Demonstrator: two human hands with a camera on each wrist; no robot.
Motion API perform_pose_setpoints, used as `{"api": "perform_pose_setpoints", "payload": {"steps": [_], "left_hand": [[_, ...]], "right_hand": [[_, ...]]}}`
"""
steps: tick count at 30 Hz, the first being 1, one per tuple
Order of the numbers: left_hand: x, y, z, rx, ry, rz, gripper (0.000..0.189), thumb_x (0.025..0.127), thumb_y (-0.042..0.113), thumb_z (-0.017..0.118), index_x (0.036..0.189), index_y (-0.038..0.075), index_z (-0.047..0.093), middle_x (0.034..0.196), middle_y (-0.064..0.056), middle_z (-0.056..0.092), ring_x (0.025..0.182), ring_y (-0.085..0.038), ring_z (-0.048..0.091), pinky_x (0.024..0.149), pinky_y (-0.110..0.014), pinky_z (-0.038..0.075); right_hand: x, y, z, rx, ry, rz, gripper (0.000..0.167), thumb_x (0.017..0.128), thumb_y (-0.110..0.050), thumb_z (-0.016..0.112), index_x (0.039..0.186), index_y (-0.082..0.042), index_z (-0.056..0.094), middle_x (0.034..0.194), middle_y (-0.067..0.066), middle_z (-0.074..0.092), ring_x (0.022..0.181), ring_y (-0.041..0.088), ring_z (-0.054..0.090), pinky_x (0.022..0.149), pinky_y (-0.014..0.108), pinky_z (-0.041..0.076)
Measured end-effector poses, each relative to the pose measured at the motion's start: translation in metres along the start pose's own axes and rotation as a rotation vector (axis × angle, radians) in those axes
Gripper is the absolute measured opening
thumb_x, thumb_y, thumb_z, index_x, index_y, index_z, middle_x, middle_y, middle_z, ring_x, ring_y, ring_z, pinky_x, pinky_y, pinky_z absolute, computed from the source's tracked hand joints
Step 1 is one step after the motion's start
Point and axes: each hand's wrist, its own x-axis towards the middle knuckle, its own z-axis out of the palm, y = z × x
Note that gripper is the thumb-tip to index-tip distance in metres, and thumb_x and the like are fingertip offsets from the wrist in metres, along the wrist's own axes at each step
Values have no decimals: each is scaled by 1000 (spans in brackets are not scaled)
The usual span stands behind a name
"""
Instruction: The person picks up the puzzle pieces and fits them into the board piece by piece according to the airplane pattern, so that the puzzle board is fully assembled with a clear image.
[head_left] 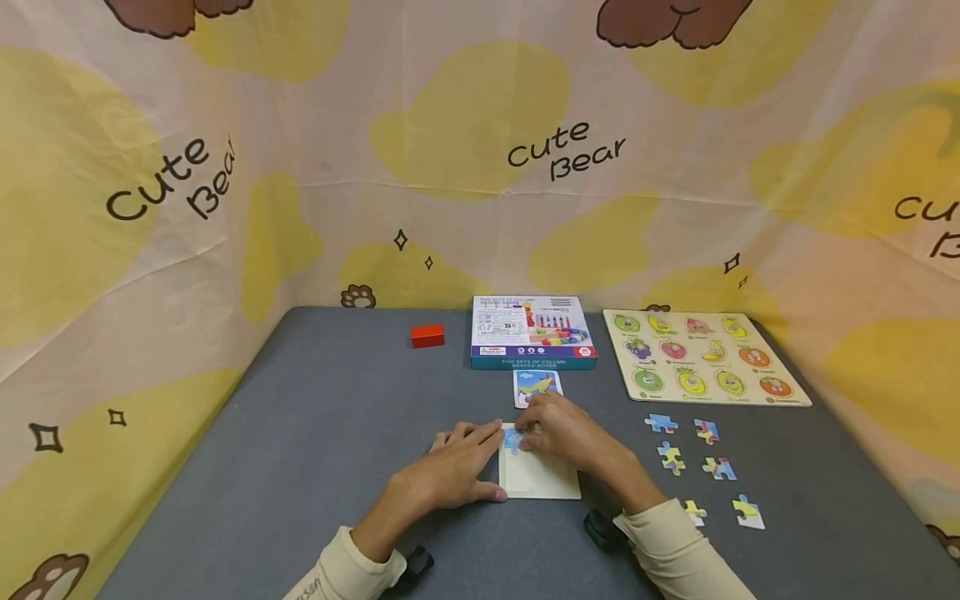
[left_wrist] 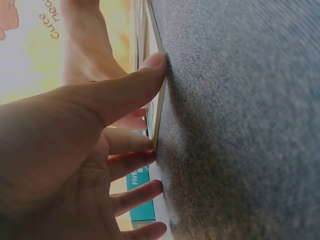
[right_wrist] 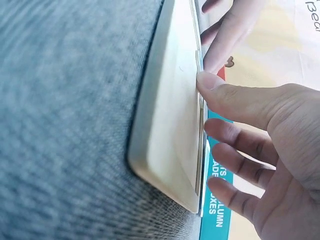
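Note:
A pale, shallow puzzle tray (head_left: pixel 542 477) lies flat on the table, with a light blue puzzle piece (head_left: pixel 512 442) in its far left corner. My left hand (head_left: pixel 448 471) rests against the tray's left edge, fingers extended and thumb at the near corner. Over the far part of the tray, my right hand (head_left: pixel 558 429) has its thumb and curled fingers at the blue piece. In the right wrist view the thumb (right_wrist: pixel 212 82) touches that piece. Just beyond is a picture card (head_left: pixel 536 383), partly covered by the right hand.
Several loose puzzle pieces (head_left: pixel 721 468) lie right of the tray, one partly behind the right sleeve. A fruit board (head_left: pixel 705 358) sits at the back right. Behind the card is a boxed bead set (head_left: pixel 532 333), with a red block (head_left: pixel 427 336) to its left.

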Motion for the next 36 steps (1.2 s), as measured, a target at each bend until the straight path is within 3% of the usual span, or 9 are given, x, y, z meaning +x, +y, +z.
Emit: {"api": "perform_pose_setpoints", "payload": {"steps": [10,17,23,36], "left_hand": [[1,3,1,28,9,76,76,98,41,75,163,17,44,170,-5,37,148,-36,38,115,-64,34],[1,4,1,50,-7,79,72,100,40,74,162,18,47,169,-2,39,148,-33,38,115,-63,34],[2,3,2,60,-14,71,71,100,41,73,162,18,46,169,0,39,148,-32,39,116,-62,33],[3,3,2,54,-24,64,72,100,41,73,163,19,45,170,0,38,148,-32,38,114,-60,34]], "right_hand": [[-2,1,0,9,25,49,17,89,-22,87,104,-13,83,105,0,72,101,18,64,90,44,55],[-7,11,-13,113,-40,87,24,93,-21,84,113,-9,81,110,2,75,103,20,63,92,45,53],[-20,31,-34,197,-73,194,30,91,-19,86,119,-10,80,111,1,76,105,20,62,94,47,52],[-61,88,-74,187,-13,298,37,88,-23,88,121,-10,80,125,11,75,116,34,65,100,57,50]]}}
